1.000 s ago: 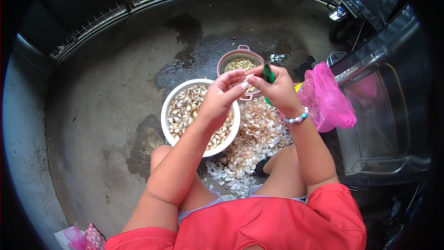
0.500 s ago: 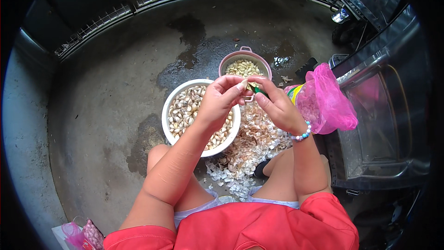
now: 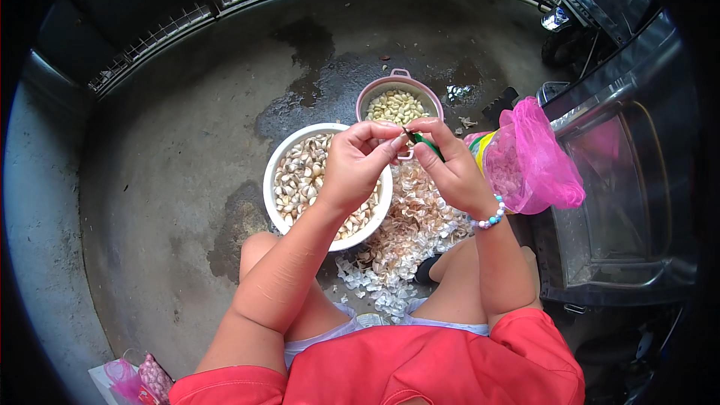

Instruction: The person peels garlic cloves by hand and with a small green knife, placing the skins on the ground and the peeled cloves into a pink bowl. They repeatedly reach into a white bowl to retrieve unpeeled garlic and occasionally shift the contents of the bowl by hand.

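Note:
My left hand [image 3: 354, 163] is closed in a pinch above the right side of a white basin [image 3: 268, 189]. At its fingertips is a garlic clove, mostly hidden by thumb and fingers. My right hand [image 3: 459, 171], with a beaded bracelet at the wrist, is shut on a small knife [image 3: 432, 147] with a green handle. Its dark blade meets the left fingertips. Unpeeled garlic cloves [image 3: 294, 184] fill the white basin. Just beyond my hands, a pink-rimmed basin [image 3: 361, 94] holds pale peeled cloves [image 3: 395, 107].
Garlic skins [image 3: 420, 214] lie heaped between my legs and the basins. On the right stand a pink mesh bag [image 3: 544, 157] and a dark metal vehicle side [image 3: 611, 202]. A mesh bag of garlic [image 3: 154, 379] sits at lower left. Wet patches [image 3: 300, 94] darken the concrete floor.
Both hands stay together at nearly the same place. The pale clove that showed at the left fingertips is now mostly covered, and more of the knife's green handle shows.

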Tool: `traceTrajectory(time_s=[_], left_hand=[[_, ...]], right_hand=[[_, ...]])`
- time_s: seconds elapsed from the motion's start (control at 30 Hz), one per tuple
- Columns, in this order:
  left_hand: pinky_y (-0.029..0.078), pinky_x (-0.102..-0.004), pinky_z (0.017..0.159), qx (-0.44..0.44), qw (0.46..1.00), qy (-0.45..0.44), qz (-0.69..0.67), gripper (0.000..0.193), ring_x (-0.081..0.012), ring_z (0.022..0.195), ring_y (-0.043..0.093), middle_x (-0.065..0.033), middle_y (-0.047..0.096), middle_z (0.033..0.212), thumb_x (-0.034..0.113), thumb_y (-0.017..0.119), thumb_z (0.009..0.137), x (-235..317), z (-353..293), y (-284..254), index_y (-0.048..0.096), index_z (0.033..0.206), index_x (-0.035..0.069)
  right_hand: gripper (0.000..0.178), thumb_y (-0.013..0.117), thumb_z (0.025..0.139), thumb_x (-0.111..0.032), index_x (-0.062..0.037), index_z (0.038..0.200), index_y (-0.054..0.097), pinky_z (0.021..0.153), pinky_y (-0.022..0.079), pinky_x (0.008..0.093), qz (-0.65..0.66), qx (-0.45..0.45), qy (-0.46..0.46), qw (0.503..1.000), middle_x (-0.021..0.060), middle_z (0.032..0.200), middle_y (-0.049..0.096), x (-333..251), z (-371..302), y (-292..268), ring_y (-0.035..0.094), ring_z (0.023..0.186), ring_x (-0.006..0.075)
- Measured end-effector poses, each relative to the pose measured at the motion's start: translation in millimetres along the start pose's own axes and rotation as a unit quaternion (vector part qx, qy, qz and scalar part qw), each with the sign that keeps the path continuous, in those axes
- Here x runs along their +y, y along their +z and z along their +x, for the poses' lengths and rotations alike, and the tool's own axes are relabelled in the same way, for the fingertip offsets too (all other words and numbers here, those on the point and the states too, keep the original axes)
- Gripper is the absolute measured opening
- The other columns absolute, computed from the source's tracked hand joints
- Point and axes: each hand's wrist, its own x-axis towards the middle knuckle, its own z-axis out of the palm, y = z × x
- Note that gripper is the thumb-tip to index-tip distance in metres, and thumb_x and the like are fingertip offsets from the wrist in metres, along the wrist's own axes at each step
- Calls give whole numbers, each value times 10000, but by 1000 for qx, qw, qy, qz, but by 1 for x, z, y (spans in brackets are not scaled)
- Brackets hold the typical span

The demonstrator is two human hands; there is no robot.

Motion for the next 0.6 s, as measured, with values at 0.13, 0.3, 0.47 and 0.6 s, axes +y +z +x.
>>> traceTrajectory(time_s=[0.13,0.3,0.47,0.6], left_hand=[[488,-215,673,32,998,20,-49,148,-104,756,605,-73,633,864,54,625,822,-1,2,0,587,945,-18],[469,-213,651,64,996,-49,-32,149,-111,777,596,-78,628,892,70,607,838,-5,1,-4,577,959,-13],[452,-204,651,32,983,-137,-115,170,-124,829,594,-76,624,906,83,591,851,1,2,-6,568,994,-5],[468,-205,688,8,979,-148,-139,202,-137,868,596,-75,618,921,67,597,839,3,2,-5,568,1026,-4]], right_hand=[[228,459,936,-194,-96,1140,483,630,430,214,443,-32,192,875,19,811,542,0,-5,2,522,714,81],[217,444,944,-196,-102,1133,493,539,349,163,482,-24,239,842,-47,741,460,2,-6,6,396,622,13],[206,447,941,-181,-101,1121,509,546,345,162,308,-9,200,930,-62,754,467,-5,-3,12,401,639,12],[215,430,948,-192,-103,1127,507,552,352,166,356,2,217,909,-59,777,487,0,-4,3,395,644,5]])
